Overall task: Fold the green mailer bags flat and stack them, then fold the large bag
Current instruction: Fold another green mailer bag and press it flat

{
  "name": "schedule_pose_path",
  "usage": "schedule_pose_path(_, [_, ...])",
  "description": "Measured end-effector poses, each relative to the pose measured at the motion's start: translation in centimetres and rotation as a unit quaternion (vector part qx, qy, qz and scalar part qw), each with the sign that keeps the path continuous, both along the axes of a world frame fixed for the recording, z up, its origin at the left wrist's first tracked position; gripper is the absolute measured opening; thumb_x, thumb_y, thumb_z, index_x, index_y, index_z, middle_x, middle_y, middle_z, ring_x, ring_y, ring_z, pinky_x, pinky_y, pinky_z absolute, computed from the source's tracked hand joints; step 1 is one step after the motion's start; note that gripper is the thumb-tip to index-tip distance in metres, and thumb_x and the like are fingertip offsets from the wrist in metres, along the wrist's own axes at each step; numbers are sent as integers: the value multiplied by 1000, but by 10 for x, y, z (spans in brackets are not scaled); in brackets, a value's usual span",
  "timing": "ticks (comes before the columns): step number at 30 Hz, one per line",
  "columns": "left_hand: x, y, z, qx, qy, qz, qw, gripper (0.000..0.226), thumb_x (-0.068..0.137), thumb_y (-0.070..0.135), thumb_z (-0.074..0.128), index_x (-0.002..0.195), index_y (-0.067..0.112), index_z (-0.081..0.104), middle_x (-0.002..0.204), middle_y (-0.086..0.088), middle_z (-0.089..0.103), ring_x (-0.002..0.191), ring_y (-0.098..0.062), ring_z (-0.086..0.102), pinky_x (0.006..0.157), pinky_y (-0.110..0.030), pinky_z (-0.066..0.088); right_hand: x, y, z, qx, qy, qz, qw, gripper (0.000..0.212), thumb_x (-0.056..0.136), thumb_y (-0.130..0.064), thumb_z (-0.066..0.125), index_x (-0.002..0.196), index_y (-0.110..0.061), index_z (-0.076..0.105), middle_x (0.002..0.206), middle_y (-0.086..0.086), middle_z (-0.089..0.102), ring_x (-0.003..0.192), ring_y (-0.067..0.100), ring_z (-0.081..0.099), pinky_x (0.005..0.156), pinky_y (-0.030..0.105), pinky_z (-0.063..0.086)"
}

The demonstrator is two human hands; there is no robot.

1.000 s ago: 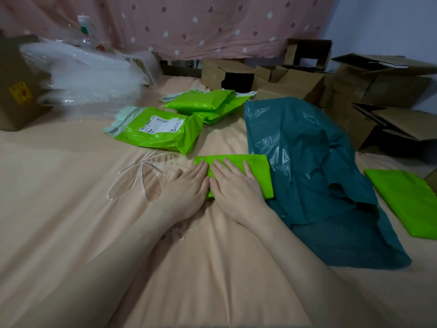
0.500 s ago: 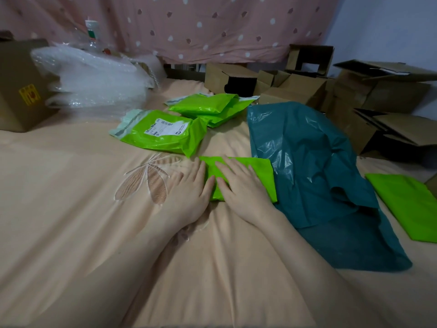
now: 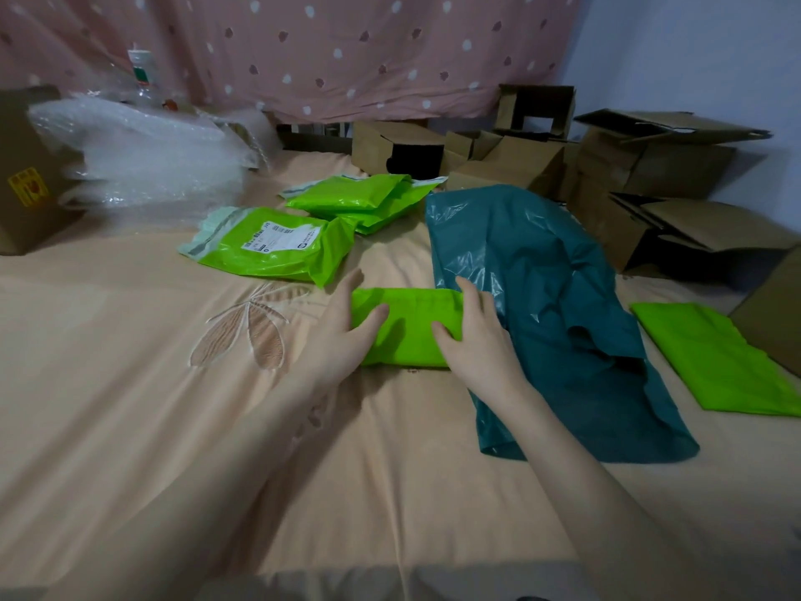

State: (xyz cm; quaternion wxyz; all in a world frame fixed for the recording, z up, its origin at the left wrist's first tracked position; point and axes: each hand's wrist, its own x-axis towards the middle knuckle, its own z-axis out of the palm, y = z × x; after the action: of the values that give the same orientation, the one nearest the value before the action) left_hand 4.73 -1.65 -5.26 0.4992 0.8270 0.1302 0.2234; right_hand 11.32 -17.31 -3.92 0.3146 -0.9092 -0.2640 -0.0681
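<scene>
Head view showed the folded green mailer (image 3: 407,327) lying just above the middle of the frame on the peach bedsheet (image 3: 130,383), its long axis running left to right. The left hand (image 3: 342,331) held its left end and the right hand (image 3: 472,336) its right end, each with the thumb laid on top and the fingers reaching past the far edge; whether those fingers curled under the bag could not be told. Both hands were equally near, one to each short end, so the bag sat squarely between them.

Its right end touched or overlapped the edge of the large teal bag (image 3: 550,297), which sprawled crumpled from the upper centre down toward the lower right. Further right, well apart, a flat green mailer (image 3: 715,357) lay against the frame's right edge; that looked the likely place to stack, and it would mean carrying the folded one over the teal bag. Above and left, a labelled green mailer (image 3: 277,249) lay near, with a pile of green mailers (image 3: 359,199) behind it, still unfolded.

Open sheet spread to the left and below. Cardboard boxes (image 3: 650,167) crowded the upper right, and bubble wrap (image 3: 147,162) the upper left.
</scene>
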Motion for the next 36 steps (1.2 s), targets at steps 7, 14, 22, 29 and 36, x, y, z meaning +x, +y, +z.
schedule_pose_path(7, [5, -2, 17, -233, -43, 100, 966, 60, 81, 13, 68, 135, 15, 40, 127, -5, 48, 106, -20, 56, 90, -34, 49, 4, -21, 18, 206, 137, -28, 968, 84, 73, -8, 75, 140, -19, 26, 130, 7, 30, 101, 14, 40, 77, 14, 30])
schedule_pose_path(14, [0, -17, 43, -299, -61, -16, 952, 10, 87, 13, 63, 92, 19, 69, 74, 9, 72, 67, -4, 67, 62, -17, 53, 5, -49, 35, 243, 184, 11, 952, 97, 73, -14, 77, 144, -28, 14, 139, 5, 37, 124, 22, 42, 105, 40, 38])
schedule_pose_path(22, [-3, -56, 94, -156, -124, -78, 977, 10, 83, 11, 68, 85, 21, 67, 62, 16, 69, 61, 6, 62, 59, -8, 47, -3, -87, 64, 113, 22, 1, 993, 88, 77, -36, 74, 147, -28, 20, 148, 1, 24, 139, 20, 16, 112, 35, 17])
schedule_pose_path(29, [10, -86, 125, -84, -195, -54, 976, 9, 81, 15, 71, 89, 13, 69, 71, 16, 65, 65, 11, 57, 65, -6, 43, -7, -123, 80, 133, 57, 70, 987, 39, 79, -41, 71, 112, -27, 55, 104, -13, 63, 92, -1, 59, 77, 18, 48])
schedule_pose_path(36, [23, -132, 113, -63, -70, -42, 995, 52, 89, 41, 57, 133, 18, 42, 124, 9, 50, 109, -2, 49, 82, -12, 33, 6, -163, 74, 244, 41, -24, 968, 43, 82, -39, 68, 117, -20, 53, 107, -5, 64, 95, 11, 63, 78, 26, 51])
